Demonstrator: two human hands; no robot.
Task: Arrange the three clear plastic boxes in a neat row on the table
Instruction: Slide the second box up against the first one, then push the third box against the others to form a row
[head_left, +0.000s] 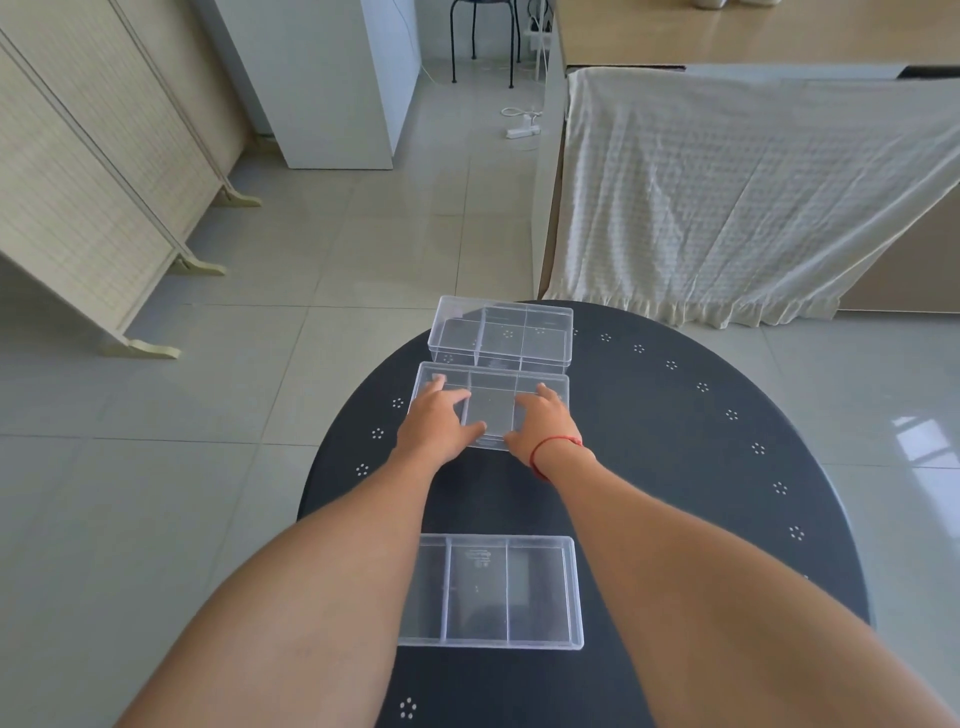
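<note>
Three clear plastic boxes with inner dividers lie on a round black table (675, 467). The far box (501, 332) sits at the table's far edge. Directly in front of it, almost touching, is the middle box (492, 402). My left hand (436, 421) grips its left end and my right hand (543, 423), with a red string at the wrist, grips its right end; fingers lie over the top and thumbs on the near side. The near box (491, 592) rests apart, between my forearms, closer to me.
The table carries small white dot marks near its rim. Beyond it is a tiled floor (311, 260), a folding screen (78, 182) at left, a white cabinet (332, 83), and a cloth-draped bench (753, 192) at right. A power strip (522, 130) lies on the floor.
</note>
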